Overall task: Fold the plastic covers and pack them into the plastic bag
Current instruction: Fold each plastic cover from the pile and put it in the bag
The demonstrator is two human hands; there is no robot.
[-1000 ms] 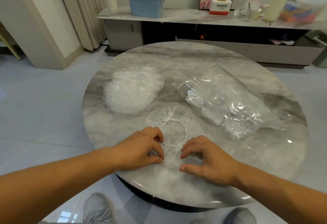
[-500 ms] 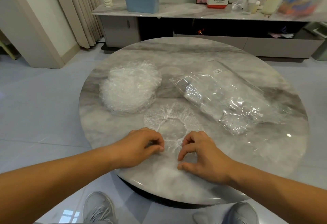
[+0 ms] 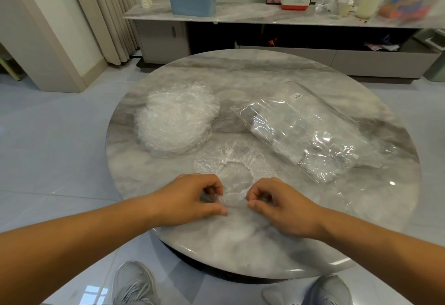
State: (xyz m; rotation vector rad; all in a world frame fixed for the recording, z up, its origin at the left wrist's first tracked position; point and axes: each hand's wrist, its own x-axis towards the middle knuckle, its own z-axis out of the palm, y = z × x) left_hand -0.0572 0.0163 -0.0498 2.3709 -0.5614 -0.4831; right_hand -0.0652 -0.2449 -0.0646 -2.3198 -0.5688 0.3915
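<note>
Lower centre: left hand and right hand both pinch near edge of plastic cover with curled fingers.

One table, one plastic bag, one spread cover, one heap of covers (too layered to count).

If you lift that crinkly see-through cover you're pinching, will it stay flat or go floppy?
Probably floppy: the plastic cover is thin, wrinkled film, bunching where the left hand and right hand pinch its near edge. Likely very light too, being so thin. Its gathered rim may scrunch it.
</note>
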